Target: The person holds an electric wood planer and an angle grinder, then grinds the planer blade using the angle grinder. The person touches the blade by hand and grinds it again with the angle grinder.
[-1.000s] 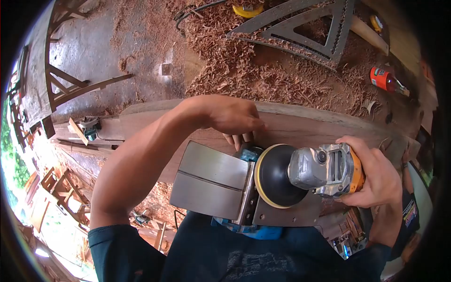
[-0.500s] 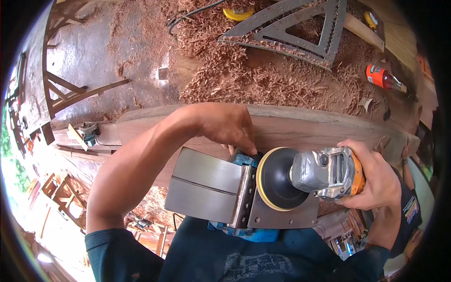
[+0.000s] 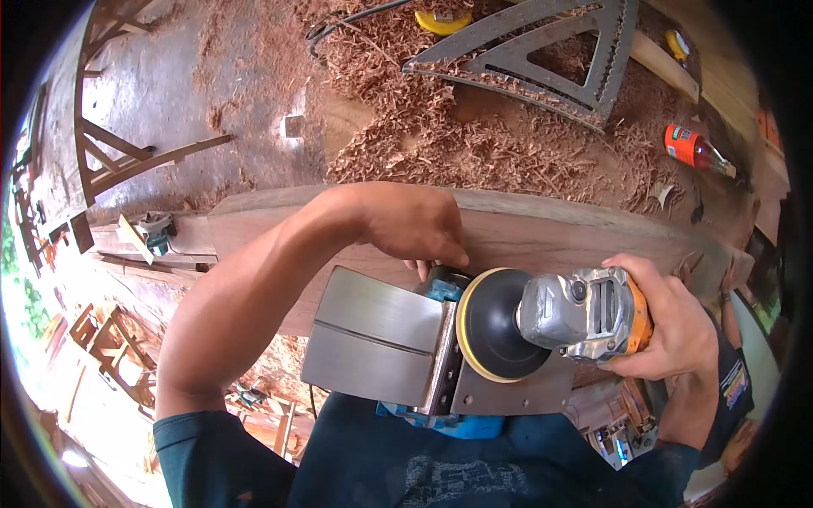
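Observation:
An upturned electric planer (image 3: 373, 339), with a blue body and bare metal sole plates, lies against my dark shirt. My left hand (image 3: 415, 224) has its fingers curled at the planer's far side, closed on it; the exact grip is partly hidden. My right hand (image 3: 665, 326) is wrapped around the orange and silver body of an angle grinder (image 3: 580, 313). The grinder's black, yellow-rimmed disc (image 3: 504, 326) sits over the planer's cutter slot and right-hand plate. Whether it touches the metal, I cannot tell.
Behind the planer runs a long wooden plank (image 3: 542, 233). Reddish shavings (image 3: 457, 144), a large metal triangle square (image 3: 533, 72), a yellow tape measure (image 3: 442, 21) and a red-labelled bottle (image 3: 696, 151) lie beyond it. Another person's dark sleeve (image 3: 735, 372) shows at right.
The grinder has shifted slightly left over the planer's slot, while the planer has moved slightly right. Both hands keep nearly the same hold.

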Available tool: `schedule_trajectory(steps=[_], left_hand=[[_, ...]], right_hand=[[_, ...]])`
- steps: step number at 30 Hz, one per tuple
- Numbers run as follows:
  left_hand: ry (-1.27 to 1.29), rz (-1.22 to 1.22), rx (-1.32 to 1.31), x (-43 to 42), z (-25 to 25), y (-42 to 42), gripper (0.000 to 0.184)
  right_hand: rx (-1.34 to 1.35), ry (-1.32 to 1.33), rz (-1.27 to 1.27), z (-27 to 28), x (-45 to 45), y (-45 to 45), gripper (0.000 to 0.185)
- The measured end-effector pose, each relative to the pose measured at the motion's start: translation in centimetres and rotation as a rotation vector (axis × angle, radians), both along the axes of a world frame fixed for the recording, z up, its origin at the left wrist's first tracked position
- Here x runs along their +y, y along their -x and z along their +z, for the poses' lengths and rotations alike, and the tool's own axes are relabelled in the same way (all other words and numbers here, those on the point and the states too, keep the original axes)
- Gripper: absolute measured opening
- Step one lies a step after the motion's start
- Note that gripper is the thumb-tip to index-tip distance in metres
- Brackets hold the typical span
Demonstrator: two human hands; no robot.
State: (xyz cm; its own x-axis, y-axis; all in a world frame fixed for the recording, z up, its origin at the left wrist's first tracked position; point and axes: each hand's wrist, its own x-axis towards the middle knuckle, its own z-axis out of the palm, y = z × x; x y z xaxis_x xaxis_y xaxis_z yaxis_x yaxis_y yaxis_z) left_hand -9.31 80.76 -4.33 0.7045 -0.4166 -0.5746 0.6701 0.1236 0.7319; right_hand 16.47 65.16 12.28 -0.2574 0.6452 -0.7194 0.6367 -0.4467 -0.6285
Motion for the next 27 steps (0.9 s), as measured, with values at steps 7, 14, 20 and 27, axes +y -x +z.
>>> schedule_trajectory(steps=[7, 14, 20, 27], left_hand=[[0.001, -0.004, 0.010, 0.16, 0.12, -0.11, 0.034], [0.031, 0.053, -0.017, -0.30, -0.44, 0.10, 0.033], [-0.012, 0.027, -0.016, -0.03, 0.08, -0.10, 0.032], [-0.031, 0.047, -0.007, -0.33, -0.14, 0.00, 0.032]], right_hand=[[-0.013, 0.018, 0.005, -0.17, 0.49, 0.12, 0.087], [-0.039, 0.009, 0.015, -0.24, 0.68, 0.36, 0.087], [-0.049, 0.012, 0.028, -0.26, 0.58, 0.18, 0.087], [-0.046, 0.021, 0.027, -0.27, 0.35, -0.02, 0.087]])
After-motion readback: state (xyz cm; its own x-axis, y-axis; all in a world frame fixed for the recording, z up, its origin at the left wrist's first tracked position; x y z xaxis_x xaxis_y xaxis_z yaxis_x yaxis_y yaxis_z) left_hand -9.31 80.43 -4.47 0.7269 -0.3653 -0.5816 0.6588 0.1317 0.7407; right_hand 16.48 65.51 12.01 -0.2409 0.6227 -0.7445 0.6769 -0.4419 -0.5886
